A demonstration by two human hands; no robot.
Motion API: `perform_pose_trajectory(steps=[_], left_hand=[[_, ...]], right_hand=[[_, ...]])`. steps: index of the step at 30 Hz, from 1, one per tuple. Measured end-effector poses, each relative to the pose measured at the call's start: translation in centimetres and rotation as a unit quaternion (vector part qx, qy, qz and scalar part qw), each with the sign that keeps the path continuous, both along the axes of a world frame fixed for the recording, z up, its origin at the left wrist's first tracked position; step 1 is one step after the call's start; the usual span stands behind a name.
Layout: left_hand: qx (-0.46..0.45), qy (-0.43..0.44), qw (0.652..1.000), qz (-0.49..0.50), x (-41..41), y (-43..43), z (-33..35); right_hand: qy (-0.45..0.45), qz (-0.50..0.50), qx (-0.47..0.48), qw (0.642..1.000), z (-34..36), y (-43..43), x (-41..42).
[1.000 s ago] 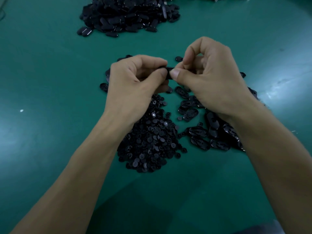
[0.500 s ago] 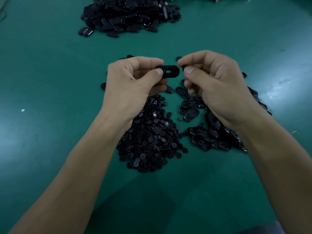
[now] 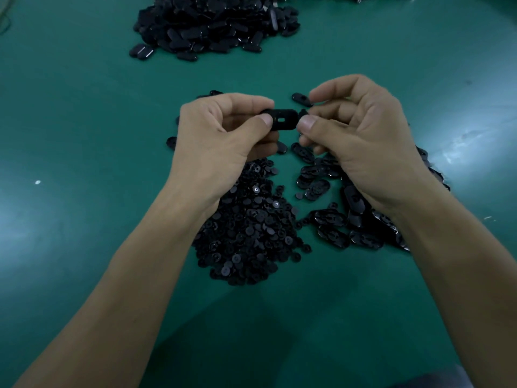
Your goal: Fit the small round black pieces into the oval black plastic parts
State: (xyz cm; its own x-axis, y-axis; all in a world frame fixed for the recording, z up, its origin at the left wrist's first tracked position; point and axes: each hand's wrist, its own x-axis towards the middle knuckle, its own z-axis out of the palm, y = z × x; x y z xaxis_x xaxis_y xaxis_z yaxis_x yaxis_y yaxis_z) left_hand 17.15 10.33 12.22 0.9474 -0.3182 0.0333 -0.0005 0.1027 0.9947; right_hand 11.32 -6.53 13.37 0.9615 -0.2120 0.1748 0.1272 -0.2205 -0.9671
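Pinching oval part [image 3: 282, 119] in left hand [image 3: 223, 135] | right hand [image 3: 361, 135] pinches small round piece [image 3: 303, 112]

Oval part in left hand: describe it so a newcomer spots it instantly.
On the green table, look above the near pile of round pieces. The left hand pinches the oval part there by one end. Unlike the ovals lying around, it is lifted, its small rectangular slot facing the camera.

L hand [image 3: 223, 135] pinches oval part [image 3: 282, 119], thumb & index; R hand [image 3: 361, 141] curled, pinching small piece [image 3: 303, 112]; forearms angle inward.
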Motion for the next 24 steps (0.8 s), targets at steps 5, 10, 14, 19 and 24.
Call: perform_pose_trajectory(steps=[5,10,14,19,24], left_hand=[[0.004,-0.011,1.0,-0.002,-0.1,0.0,0.1],[0.011,-0.034,0.999,-0.006,-0.2,-0.1,0.1],[0.011,-0.038,0.999,-0.009,-0.2,-0.2,0.2],[0.016,-0.045,0.999,-0.008,-0.3,-0.2,0.1],[0.018,-0.044,0.999,-0.004,-0.3,-0.3,0.0]], right_hand=[[-0.012,-0.03,-0.082,0.996,0.6,0.3,0.1],[-0.024,-0.055,-0.158,0.986,1.1,1.0,0.2],[-0.025,-0.063,-0.195,0.978,1.1,1.6,0.2],[-0.024,-0.076,-0.216,0.973,0.9,1.8,0.2],[-0.022,-0.067,-0.217,0.974,0.9,1.9,0.1]])
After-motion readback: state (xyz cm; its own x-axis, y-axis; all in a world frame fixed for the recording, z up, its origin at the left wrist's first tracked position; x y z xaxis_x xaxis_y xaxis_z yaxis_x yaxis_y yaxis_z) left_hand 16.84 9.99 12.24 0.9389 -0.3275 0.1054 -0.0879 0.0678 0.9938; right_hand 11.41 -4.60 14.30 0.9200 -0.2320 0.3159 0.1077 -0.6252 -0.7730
